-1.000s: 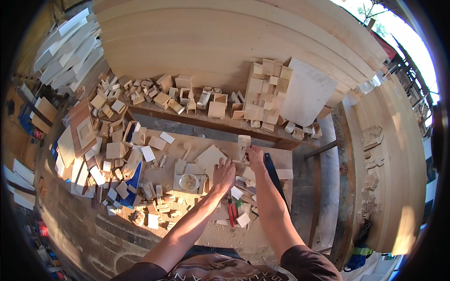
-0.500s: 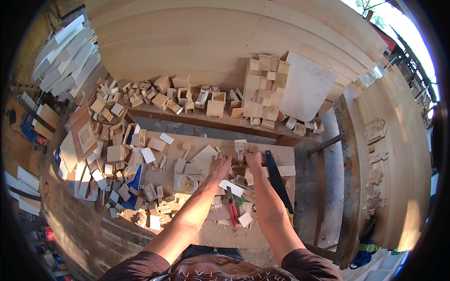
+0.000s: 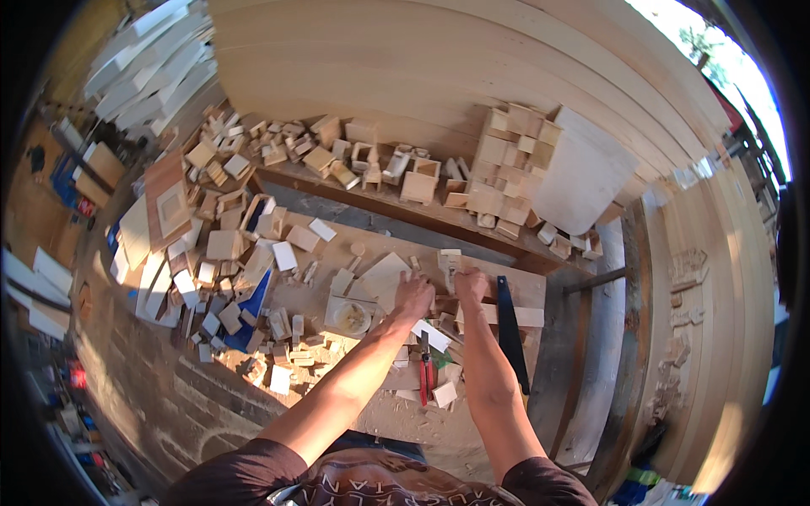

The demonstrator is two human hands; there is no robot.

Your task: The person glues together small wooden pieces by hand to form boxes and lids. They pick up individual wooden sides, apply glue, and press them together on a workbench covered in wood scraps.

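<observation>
Both arms reach out over a workbench [image 3: 295, 257]. My right hand [image 3: 471, 285] is closed, with its fingertips at the right edge of a small pale wooden assembly [image 3: 450, 261] that stands near the bench's far side. Left of it, my left hand [image 3: 414, 295] has its fingers bent together; a slim bit of wood shows just beyond the fingertips, but what they grip is hidden. Beside that hand lie a flat pale board [image 3: 381, 281] and a round dish [image 3: 351, 318] with yellowish contents. Between my forearms are red-handled pliers [image 3: 427, 375] and a white slip [image 3: 433, 335].
A dark handsaw [image 3: 511, 337] lies right of my right forearm. Wooden offcuts [image 3: 226, 244] and a blue saw [image 3: 250, 316] crowd the left. Along the back, a shelf [image 3: 371, 201] bears small boxes and a stacked block panel [image 3: 510, 164]. Large boards [image 3: 405, 72] lean behind it.
The view has turned slightly, so the bench and its things appear farther right and a little tilted. Both hands stay near the small wooden assembly, hardly moving relative to the bench.
</observation>
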